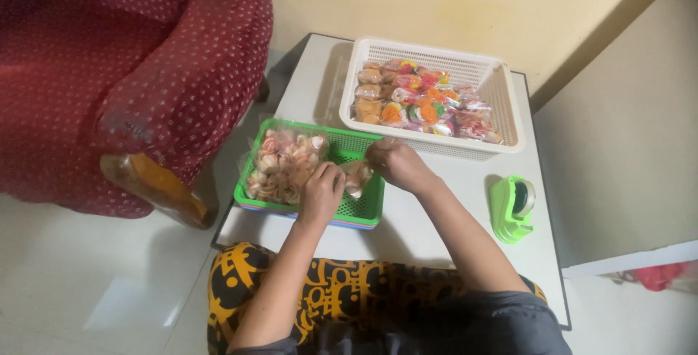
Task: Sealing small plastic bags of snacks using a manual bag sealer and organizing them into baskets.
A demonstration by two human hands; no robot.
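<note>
Small packet: a little clear packet (358,177) with pale pink and cream snacks inside. It is over the right half of the green basket, between the two hands.
Left hand: the left hand (320,189) is curled shut, with its fingers pinching the left end of the small packet. It sits over the middle of the green basket.
Right hand: the right hand (392,161) is curled shut too, and it grips the top right side of the same packet. It is just past the far edge of the green basket.
Green basket: a flat green basket (358,211) with little holes. It sits on the near left part of the table, right in front of the person.
Snack pile: a big clear bag of pink and cream snacks (282,164) fills the left half of the green basket, just beside the left hand.
White basket: a bigger white basket (509,108) stands behind the green one, touching or almost touching it. I cannot tell which.
Packed snacks: many small filled packets (422,100), orange, pink and green, lie inside the white basket.
Tape holder: a bright green tape holder (510,208) sits on the table to the right, well apart from the hands.
Table: a low white table (436,231) holds all of these things.
Chair: a dark red chair with white dots (145,71) stands to the left of the table.
</note>
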